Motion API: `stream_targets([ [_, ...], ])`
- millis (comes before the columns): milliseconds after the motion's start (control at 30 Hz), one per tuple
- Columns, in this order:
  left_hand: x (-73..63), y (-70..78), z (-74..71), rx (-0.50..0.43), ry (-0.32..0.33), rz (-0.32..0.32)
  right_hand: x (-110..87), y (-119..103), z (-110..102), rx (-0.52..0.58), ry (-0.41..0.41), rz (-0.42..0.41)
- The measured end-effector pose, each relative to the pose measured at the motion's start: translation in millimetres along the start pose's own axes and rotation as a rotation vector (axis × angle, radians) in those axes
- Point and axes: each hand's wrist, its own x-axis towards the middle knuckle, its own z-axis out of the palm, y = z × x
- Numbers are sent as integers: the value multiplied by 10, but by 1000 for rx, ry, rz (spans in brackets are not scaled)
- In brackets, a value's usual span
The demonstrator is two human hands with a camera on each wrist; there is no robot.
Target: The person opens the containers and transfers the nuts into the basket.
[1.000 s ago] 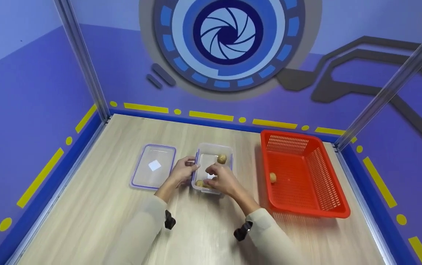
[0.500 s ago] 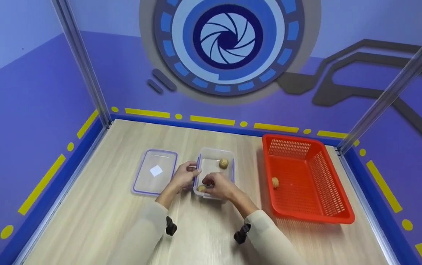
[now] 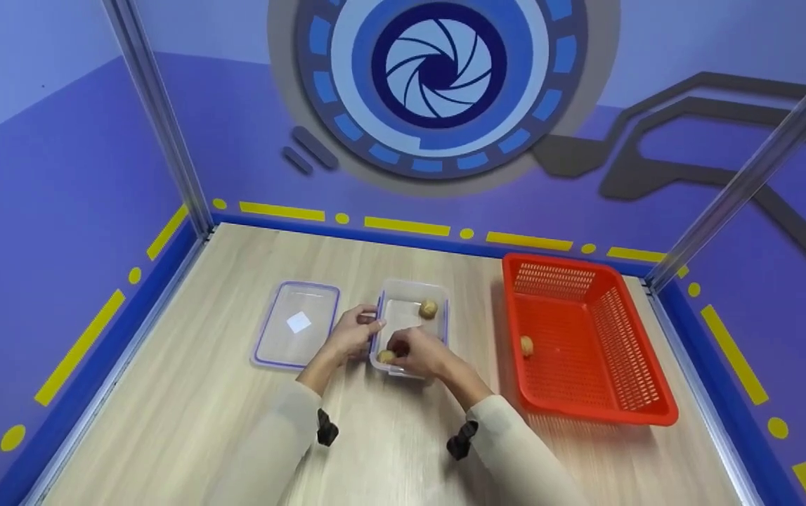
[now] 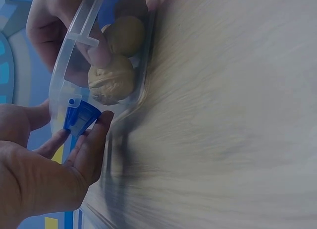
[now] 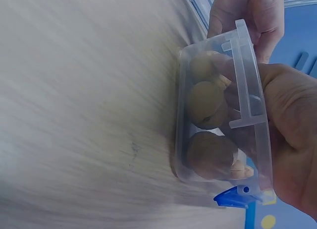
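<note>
- Lid point(image 3: 294, 343): off, flat on the table point(image 3: 178, 365).
- Left hand point(image 3: 350, 334): grips the clear box point(image 3: 399, 316) by its left side, at a blue clip point(image 4: 81, 119).
- In the box: three walnuts point(image 5: 206, 105) rowed along the near end, another walnut point(image 3: 428, 309) farther back, right side.
- Right hand point(image 3: 422, 353): inside, touching a near walnut; pinched or not, can't tell.
- Red basket point(image 3: 578, 379): one walnut point(image 3: 527, 346) left; most appear boxed.

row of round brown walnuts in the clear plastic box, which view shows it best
The right wrist view: three round brown walnuts show side by side through the clear plastic box. The left wrist view also shows three, the farthest dark. The head view shows just one of them clearly, beside the right hand.
</note>
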Motion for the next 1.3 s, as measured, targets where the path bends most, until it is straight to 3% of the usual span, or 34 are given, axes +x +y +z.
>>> stream_targets([
  [167, -11, 21, 26, -5, 1, -2, -16, -4, 11, 19, 35, 23],
  [367, 6, 60, 38, -28, -3, -29, -56, -21, -39, -41, 86, -2],
  [533, 10, 72, 7, -65, -37, -66, -123, -56, -258, -42, 140, -45],
  [667, -4, 70, -30, -48, -47, -80, -225, -70, -471, 22, 162, -25],
  [900, -15, 22, -10, 41, -33, -35, -572, 54, -827, 25, 291, 20],
  [1133, -25, -17, 29, 70, -1, -7, -1023, 286, -1134, 17, 431, 70],
  [1300, -49, 7, 25, 173, 41, -9, -1316, 450, -1345, 8, 527, 113],
])
